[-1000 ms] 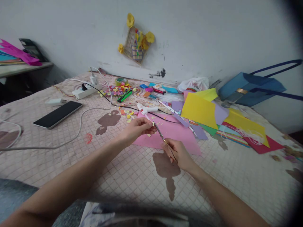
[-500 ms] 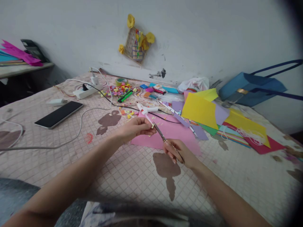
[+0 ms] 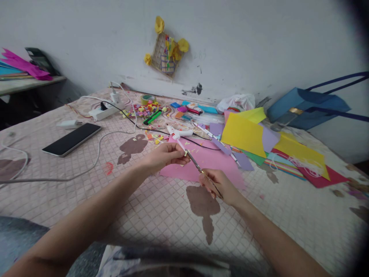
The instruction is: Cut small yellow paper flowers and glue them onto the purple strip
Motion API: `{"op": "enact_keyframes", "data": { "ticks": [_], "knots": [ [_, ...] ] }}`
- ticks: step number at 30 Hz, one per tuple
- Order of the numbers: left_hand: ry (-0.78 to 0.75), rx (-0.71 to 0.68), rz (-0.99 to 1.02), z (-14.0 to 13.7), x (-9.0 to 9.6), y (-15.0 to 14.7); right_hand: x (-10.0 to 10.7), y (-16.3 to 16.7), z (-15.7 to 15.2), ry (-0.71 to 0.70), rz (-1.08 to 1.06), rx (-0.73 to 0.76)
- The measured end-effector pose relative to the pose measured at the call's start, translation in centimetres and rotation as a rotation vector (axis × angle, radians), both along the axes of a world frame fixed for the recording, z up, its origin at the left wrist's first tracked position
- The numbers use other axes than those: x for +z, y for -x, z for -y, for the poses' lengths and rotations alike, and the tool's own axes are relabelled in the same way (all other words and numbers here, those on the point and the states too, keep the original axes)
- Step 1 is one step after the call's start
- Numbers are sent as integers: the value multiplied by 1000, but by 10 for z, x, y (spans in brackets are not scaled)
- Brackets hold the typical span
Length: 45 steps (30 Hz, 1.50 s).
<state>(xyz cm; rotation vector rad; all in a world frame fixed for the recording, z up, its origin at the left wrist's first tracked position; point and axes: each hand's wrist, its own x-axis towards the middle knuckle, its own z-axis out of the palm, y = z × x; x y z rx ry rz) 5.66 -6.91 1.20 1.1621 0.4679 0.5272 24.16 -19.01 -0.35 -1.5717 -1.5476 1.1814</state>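
Scissors (image 3: 195,162) are gripped in my right hand (image 3: 216,184), their blades pointing up and left. At the blade tips is a small pale yellow paper piece (image 3: 186,153), pinched between the thumb and fingers of my left hand (image 3: 168,157). The piece is too small to make out its shape. Both hands are above the near part of a pink paper sheet (image 3: 207,161), which has little yellow scraps on it. Just beyond my left hand lies a white glue gun (image 3: 179,132) with a black cord.
A black phone (image 3: 72,139), a white cable and a power strip (image 3: 105,111) lie left. Paper cutouts (image 3: 142,111), a green cutter (image 3: 152,117) and a tape roll (image 3: 148,99) lie further back. Yellow paper (image 3: 245,134) and a blue bag (image 3: 308,107) are right.
The scissors' handles have closed a little in my right hand. My left hand keeps its place with the paper piece.
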Motion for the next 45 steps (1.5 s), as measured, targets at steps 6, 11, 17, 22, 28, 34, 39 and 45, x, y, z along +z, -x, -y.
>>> {"op": "enact_keyframes", "data": {
  "ticks": [6,11,17,22,28,34,39,45],
  "knots": [
    [5,13,5,1,0,0,-1,-1,1,0,14,-3],
    [5,9,16,0,0,0,0,-1,1,-1,17,-1],
    [0,3,6,-1,-1,0,0,-1,0,-5,21,0],
    [13,5,4,-2,0,1,1,-1,1,-19,48,11],
    [35,8,2,-4,0,2,2,-1,1,-22,50,17],
    [21,16,-8,-6,1,2,1,-4,1,-17,51,17],
    [-9,-17,1,-8,1,4,1,-4,1,-10,51,19],
    [-16,-24,-9,-8,1,4,4,-3,1,52,-51,64]
  ]
}}
